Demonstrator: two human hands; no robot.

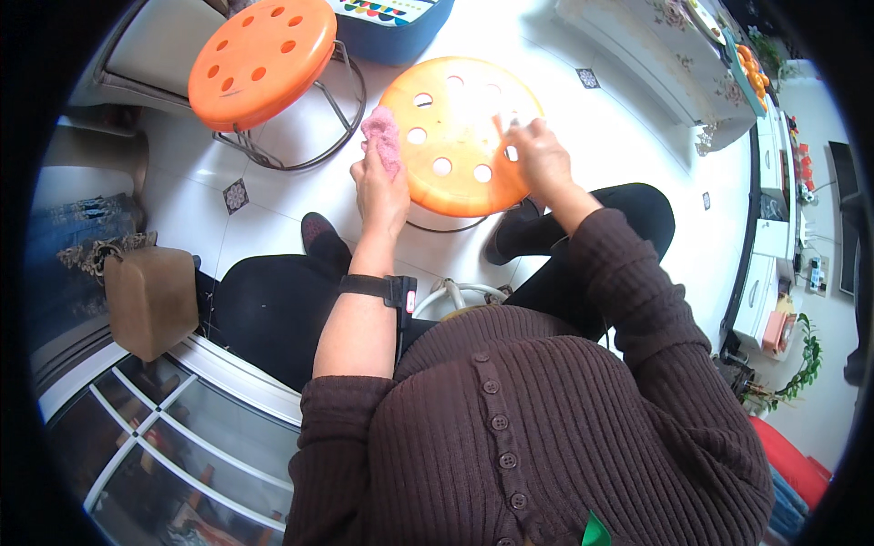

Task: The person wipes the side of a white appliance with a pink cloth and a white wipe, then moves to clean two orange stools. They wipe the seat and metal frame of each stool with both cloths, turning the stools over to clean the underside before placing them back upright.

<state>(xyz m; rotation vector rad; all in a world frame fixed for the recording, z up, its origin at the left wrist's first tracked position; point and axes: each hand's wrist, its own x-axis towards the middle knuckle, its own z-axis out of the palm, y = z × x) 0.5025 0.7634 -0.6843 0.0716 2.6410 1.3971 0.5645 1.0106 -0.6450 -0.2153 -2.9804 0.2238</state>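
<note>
An orange plastic stool with round holes in its seat (464, 191) stands between my feet, bright glare on its top. My left hand (384, 191) grips a pink cloth (382, 133) against the left rim of the seat. At the seat's right side, my right hand (543, 160) is bent over the top near the holes, its fingers blurred around a small object (509, 124) that I cannot make out. A strap with a black device sits on my left wrist.
A second orange stool (266, 61) with a metal frame stands at the upper left, near a blue box (399, 34). A tablecloth-covered table (655, 54) is at the upper right. A brown block-like object (151, 300) and a white-framed glass panel (225, 430) lie at the lower left.
</note>
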